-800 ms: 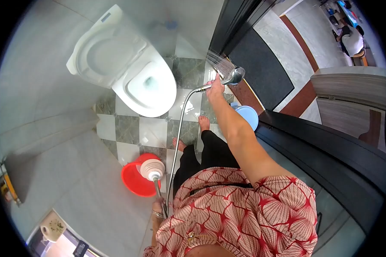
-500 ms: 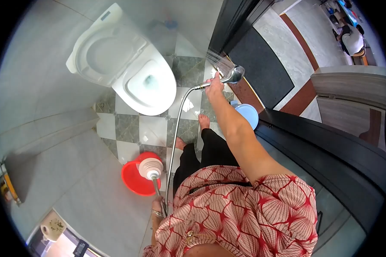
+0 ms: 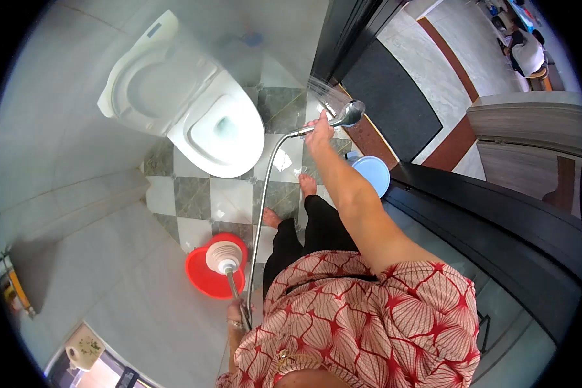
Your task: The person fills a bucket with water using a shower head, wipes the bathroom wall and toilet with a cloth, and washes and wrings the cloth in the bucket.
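Observation:
My right hand (image 3: 319, 132) is closed round the handle of a chrome shower head (image 3: 350, 114), arm stretched forward. Water sprays from it toward the floor by the doorway. Its metal hose (image 3: 263, 200) runs back along my body and passes close by my left hand (image 3: 237, 313). That hand, low at my left side, grips the handle of a plunger (image 3: 225, 257) with a pale, ribbed bellows head. The plunger head points away from me, over a red basin (image 3: 210, 282); whether they touch, I cannot tell. My left fingers are partly hidden.
A white toilet (image 3: 249, 145) with its lid raised stands ahead on the left. A light blue bucket (image 3: 371, 175) sits right of my feet, beside the black door frame (image 3: 472, 213). Beyond the doorway are a dark mat (image 3: 394, 97) and a seated person (image 3: 529, 55).
The plunger head has shifted slightly left over the red basin. The shower head stays in my right hand, still spraying, and the view has moved a little.

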Tool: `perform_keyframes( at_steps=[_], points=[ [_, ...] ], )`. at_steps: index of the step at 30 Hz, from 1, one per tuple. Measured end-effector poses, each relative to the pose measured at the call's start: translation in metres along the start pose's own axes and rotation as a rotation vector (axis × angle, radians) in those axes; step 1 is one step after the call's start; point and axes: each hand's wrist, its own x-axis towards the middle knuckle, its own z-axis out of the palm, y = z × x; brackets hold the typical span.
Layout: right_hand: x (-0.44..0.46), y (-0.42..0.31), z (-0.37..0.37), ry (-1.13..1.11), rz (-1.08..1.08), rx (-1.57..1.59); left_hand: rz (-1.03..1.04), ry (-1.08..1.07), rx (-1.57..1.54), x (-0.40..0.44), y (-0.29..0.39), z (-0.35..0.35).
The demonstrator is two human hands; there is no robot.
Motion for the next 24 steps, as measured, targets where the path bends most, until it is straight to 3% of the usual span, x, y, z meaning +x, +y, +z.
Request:
perform_keyframes(
  at_steps=[3, 6, 9, 11, 24],
  points=[
    [-0.001, -0.008, 0.002, 0.015, 0.005, 0.037, -0.006, -0.042, -0.012, -0.007, 0.006, 0.010],
    [0.017, -0.011, 0.009, -0.034, -0.014, 0.069, 0.029, 0.046, -0.004, -0.017, 0.012, 0.029],
    [-0.004, -0.014, 0.010, 0.013, 0.032, 0.097, 0.138, 0.040, 0.115, -0.017, 0.008, 0.023],
    [-0.006, -0.010, 0.010, 0.040, 0.041, 0.097, 0.024, -0.021, -0.086, -0.007, 0.002, 0.005],
    [-0.006, -0.007, 0.003, 0.029, 0.053, 0.091, -0.018, -0.007, -0.099, -0.004, -0.004, -0.004]
  ],
)
